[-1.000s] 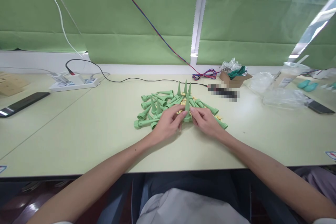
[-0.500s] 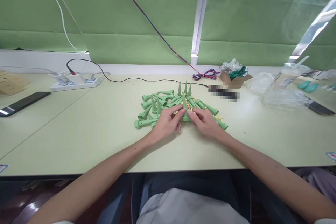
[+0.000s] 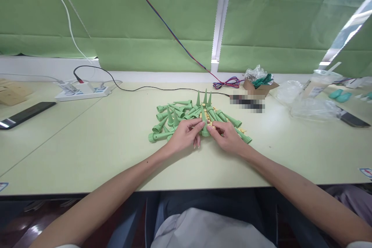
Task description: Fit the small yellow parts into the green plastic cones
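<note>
Single head-worn view, facing forward, tilted down over table [image 3: 101,155]

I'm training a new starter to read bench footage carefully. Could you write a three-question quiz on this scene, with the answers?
1. True or false: the left hand lies flat on the table, well away from the cones.
2. Multiple choice: what colour are the small pieces among the green cones?
A) Blue
B) Yellow
C) Red
3. Fill in: on the right side of the table, a pale ____ sticks up from the top of the cup.

Key:
1. False: the left hand has its thumb against the held cone, with the right hand at the cone's other side.
2. B
3. straw
</note>
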Action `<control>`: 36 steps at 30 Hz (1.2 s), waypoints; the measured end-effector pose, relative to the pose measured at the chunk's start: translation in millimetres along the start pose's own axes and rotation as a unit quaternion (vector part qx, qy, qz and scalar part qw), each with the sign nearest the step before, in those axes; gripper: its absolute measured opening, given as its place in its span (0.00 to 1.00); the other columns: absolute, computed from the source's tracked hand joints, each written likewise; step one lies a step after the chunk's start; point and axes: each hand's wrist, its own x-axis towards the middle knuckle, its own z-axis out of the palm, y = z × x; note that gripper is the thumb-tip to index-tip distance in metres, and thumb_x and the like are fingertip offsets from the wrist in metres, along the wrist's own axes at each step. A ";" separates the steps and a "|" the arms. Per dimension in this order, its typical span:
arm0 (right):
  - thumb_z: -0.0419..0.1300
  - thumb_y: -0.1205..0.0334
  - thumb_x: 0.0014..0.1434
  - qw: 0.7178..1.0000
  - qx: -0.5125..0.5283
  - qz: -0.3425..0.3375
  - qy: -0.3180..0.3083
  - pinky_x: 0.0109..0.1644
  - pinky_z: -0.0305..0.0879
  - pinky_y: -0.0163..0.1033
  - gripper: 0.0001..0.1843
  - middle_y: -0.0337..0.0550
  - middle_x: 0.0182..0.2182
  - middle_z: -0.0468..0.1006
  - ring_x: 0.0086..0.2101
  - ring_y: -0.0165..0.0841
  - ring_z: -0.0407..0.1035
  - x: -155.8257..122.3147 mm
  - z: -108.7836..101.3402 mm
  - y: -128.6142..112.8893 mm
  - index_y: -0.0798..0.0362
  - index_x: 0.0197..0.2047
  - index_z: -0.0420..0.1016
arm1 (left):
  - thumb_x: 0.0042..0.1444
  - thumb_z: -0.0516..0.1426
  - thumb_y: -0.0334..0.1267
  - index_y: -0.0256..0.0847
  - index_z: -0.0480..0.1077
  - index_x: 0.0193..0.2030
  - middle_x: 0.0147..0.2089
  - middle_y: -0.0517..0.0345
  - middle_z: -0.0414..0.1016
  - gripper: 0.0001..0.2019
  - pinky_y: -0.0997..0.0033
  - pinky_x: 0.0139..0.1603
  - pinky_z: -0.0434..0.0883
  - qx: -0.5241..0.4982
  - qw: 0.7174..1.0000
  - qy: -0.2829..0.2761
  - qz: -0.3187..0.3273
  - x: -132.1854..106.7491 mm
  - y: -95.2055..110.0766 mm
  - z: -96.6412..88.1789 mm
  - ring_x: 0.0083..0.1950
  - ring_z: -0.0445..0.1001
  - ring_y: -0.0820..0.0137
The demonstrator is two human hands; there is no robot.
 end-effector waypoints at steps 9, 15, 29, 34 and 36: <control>0.52 0.59 0.68 0.999 -0.032 -0.041 -0.006 0.25 0.45 0.37 0.21 0.31 0.18 0.52 0.21 0.26 0.45 -1.4 2.2 2.8 0.50 0.24 0.50 | 0.65 0.53 0.56 0.38 0.65 0.31 0.20 0.60 0.73 0.22 0.76 0.22 0.69 -0.036 0.999 -0.031 -0.025 0.8 -0.3 -2.1 0.19 0.72 0.73; 0.51 0.61 0.68 0.995 -0.053 -0.076 -0.021 0.25 0.46 0.36 0.19 0.30 0.18 0.53 0.20 0.26 0.47 -1.8 1.3 -1.2 0.50 0.26 0.50 | 0.65 0.52 0.57 0.37 0.67 0.31 0.20 0.58 0.73 0.23 0.77 0.22 0.69 -0.037 0.998 -0.038 -0.033 2.5 -2.3 -1.3 0.19 0.71 0.74; 0.52 0.64 0.66 0.985 -0.125 -0.112 -0.030 0.26 0.46 0.35 0.15 0.31 0.18 0.57 0.19 0.26 0.49 -3.8 4.4 -0.9 0.49 0.28 0.53 | 0.67 0.49 0.57 0.37 0.66 0.31 0.20 0.60 0.71 0.24 0.76 0.22 0.66 0.010 0.998 -0.047 -0.044 0.2 1.4 0.1 0.18 0.69 0.75; 0.51 0.65 0.65 0.980 -0.155 -0.122 -0.034 0.26 0.45 0.36 0.15 0.31 0.17 0.57 0.18 0.26 0.48 -4.0 4.0 -2.4 0.49 0.27 0.51 | 0.67 0.48 0.58 0.37 0.67 0.34 0.20 0.60 0.71 0.24 0.75 0.23 0.67 0.015 0.997 -0.055 -0.044 -0.4 2.6 0.9 0.18 0.70 0.74; 0.52 0.66 0.64 0.978 -0.165 -0.123 -0.036 0.26 0.44 0.36 0.15 0.31 0.17 0.56 0.18 0.26 0.48 -4.1 4.0 -2.7 0.49 0.27 0.51 | 0.67 0.48 0.58 0.37 0.67 0.33 0.20 0.59 0.72 0.25 0.75 0.23 0.67 0.016 0.997 -0.057 -0.045 -0.4 2.6 1.1 0.19 0.70 0.74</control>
